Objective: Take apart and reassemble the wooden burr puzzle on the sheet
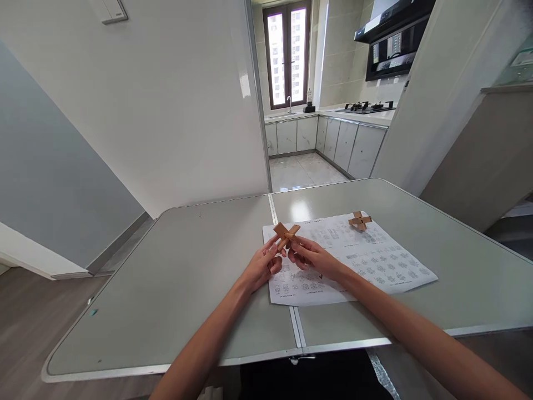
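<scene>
Between my two hands is a partly joined wooden burr puzzle (284, 232), its brown bars crossing at an angle above the paper. My left hand (263, 266) pinches it from the lower left, fingers closed. My right hand (310, 256) grips it from the right with closed fingertips, which hide part of the bars. Under both hands lies a white instruction sheet (387, 265) printed with small diagrams. On the sheet's far right corner rests a second wooden burr puzzle (360, 220), cross-shaped. A small dark bit shows just below my right hand; I cannot make out what it is.
The grey-green folding table (187, 289) has a pale seam (297, 328) down its middle. A small teal piece (94, 312) lies near its left edge. Behind stands a white wall (200, 111), with a kitchen counter (333, 116) beyond the doorway.
</scene>
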Demonstrator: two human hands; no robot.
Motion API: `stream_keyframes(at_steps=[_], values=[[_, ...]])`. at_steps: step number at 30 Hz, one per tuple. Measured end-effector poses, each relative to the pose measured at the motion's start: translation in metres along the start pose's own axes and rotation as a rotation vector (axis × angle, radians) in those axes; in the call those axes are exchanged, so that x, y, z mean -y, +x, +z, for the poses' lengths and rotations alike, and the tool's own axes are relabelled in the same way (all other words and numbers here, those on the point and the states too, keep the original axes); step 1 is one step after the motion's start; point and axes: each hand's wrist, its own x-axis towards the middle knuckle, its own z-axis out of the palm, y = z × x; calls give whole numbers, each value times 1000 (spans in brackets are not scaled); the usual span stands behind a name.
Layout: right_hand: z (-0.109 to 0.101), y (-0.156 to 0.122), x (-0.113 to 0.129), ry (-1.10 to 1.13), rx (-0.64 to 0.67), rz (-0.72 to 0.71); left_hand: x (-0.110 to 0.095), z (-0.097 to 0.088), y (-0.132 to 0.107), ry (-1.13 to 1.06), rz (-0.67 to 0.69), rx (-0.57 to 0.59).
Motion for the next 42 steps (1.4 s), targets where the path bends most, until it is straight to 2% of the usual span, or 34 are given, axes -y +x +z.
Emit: stream_keyframes(at_steps=[4,8,12,16,21,27,37,42], values=[[-5,3,-5,149,-77,47,1,-6,6,-17,40,-138],[-19,6,-9,329,-279,15,-1,-11,8,-96,79,-222],[-41,9,-10,517,-479,-77,-4,-12,6,-120,82,-229],[-66,7,-11,632,-623,-152,-5,-10,5,-112,64,-238],[-82,6,-11,662,-715,-177,-8,-7,3,-96,56,-248],[-80,9,-11,640,-727,-157,-8,-9,3,-90,63,-237],[-39,10,-7,445,-508,39,-8,-9,3,-78,50,-208],[-35,9,-6,371,-462,77,-9,-9,3,-78,47,-218]])
